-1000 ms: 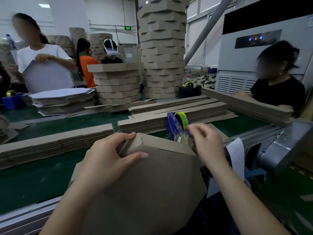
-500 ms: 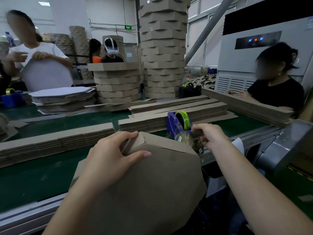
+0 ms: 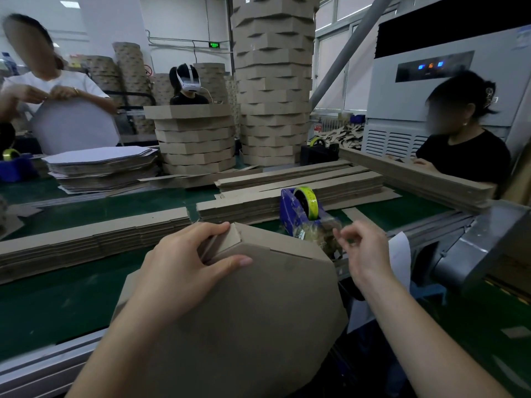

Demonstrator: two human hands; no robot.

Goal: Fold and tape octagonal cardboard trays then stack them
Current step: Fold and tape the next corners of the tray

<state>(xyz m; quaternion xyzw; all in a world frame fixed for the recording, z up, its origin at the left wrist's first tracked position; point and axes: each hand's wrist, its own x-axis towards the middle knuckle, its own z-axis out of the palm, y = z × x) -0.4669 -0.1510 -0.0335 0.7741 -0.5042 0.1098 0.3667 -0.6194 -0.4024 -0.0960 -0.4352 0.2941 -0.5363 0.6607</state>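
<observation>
Fingers (image 3: pixel 207 229) of the left hand (image 3: pixel 184 271) are curled over the far upper corner of the octagonal tray (image 3: pixel 258 317), and the thumb is pressed flat on its big panel, so the folded side flap is clamped between them. This tray is held tilted over the near edge of the green belt (image 3: pixel 57 297), in the middle of the view, with its flat bottom turned to the camera. The right hand (image 3: pixel 366 254) hovers just beside the blue tape dispenser (image 3: pixel 288 209). Its fingertips (image 3: pixel 356 228) are bent and close together, but whether they pinch a piece of clear tape I cannot tell. I judge the cardboard light and stiff in the panel, yet springy at the creases, so a flap will likely open if released. The best place to hold seems to be the corner where flaps overlap, pressed from both sides, not the thin edge, which can bend or crush.
</observation>
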